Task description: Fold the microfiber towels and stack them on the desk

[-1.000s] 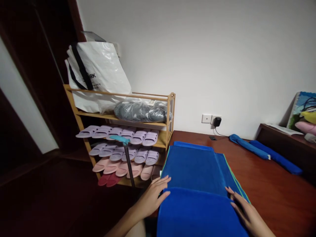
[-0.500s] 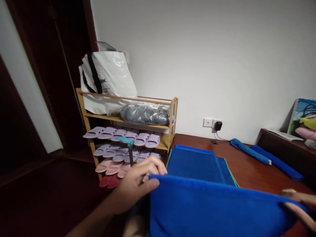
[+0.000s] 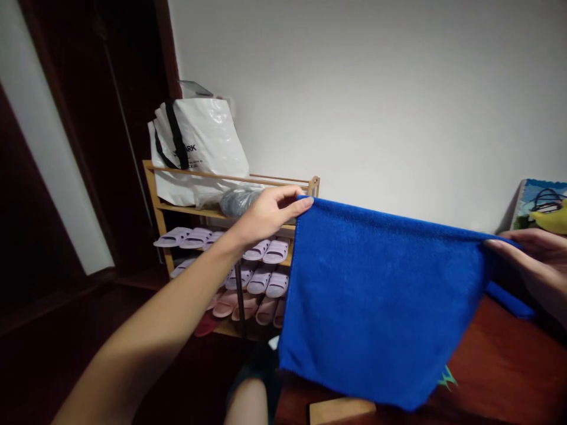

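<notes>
A bright blue towel point(image 3: 381, 301) hangs stretched between my two hands above the reddish-brown wooden surface. My left hand point(image 3: 279, 209) pinches its upper left corner between thumb and fingers. At the upper right, my right hand point(image 3: 531, 254) grips the other end of the top edge, thumb in front. The towel's lower edge hangs free and slants a little. Behind it, the cloth lying on the surface in the earlier frame is hidden.
A wooden shoe rack point(image 3: 155, 189) holds rows of slippers point(image 3: 275, 250) and a large white bag point(image 3: 208, 136). Under the towel lie a light-brown flat piece point(image 3: 341, 408) and the wooden surface point(image 3: 500, 366). A rolled blue cloth point(image 3: 509, 300) lies at right.
Both hands have risen, lifting the towel so that it hangs open at fuller length. It now covers the cloth and the wall socket behind it.
</notes>
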Demonstrator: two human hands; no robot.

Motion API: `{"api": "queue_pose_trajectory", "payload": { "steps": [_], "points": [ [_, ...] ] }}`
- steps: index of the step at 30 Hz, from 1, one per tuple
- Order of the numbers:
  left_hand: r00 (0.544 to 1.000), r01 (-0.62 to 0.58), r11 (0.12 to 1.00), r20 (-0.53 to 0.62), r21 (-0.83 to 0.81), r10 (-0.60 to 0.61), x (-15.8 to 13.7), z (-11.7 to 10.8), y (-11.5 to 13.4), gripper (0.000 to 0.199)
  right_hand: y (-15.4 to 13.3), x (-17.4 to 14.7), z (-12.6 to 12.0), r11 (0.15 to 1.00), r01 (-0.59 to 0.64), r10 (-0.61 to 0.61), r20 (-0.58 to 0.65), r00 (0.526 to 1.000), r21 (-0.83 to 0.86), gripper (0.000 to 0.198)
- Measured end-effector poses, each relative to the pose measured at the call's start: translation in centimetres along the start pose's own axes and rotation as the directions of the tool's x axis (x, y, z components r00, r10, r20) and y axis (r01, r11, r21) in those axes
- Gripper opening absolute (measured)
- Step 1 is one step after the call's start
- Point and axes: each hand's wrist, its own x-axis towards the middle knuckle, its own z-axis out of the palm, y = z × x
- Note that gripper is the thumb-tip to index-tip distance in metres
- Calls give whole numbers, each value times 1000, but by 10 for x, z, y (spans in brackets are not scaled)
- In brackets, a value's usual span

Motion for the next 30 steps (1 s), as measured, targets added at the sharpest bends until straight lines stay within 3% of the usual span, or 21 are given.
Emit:
{"api": "queue_pose_trajectory", "payload": {
  "steps": [3, 8, 15, 22, 26, 30],
  "points": [
    [998, -31, 999, -49, -20, 30, 17, 5, -13, 31, 0, 18, 10, 998, -32, 30, 33, 999, 49, 64],
    [999, -28, 1000, -34, 2, 28, 39, 1, -20, 31, 14, 50, 8, 997, 63, -56, 155, 986, -37, 69],
    [1000, -14, 999, 9, -33, 14, 46, 3, -28, 31, 21, 55, 5, 994, 100, -93, 141, 986, -47, 66],
    [1000, 6, 990, 13, -143, -4, 50, -1, -29, 32, 8, 58, 6, 994, 102, -99, 90, 991, -30, 68],
    [990, 140, 930, 65, -339, -125, 49, 5, -48, 34, 16, 63, 18, 997, 76, -76, 128, 989, 6, 68],
    [927, 316, 767, 10, -559, -375, 36, 44, -97, 35, 44, 65, 62, 998, 60, -61, 367, 928, 14, 63]
  ]
}}
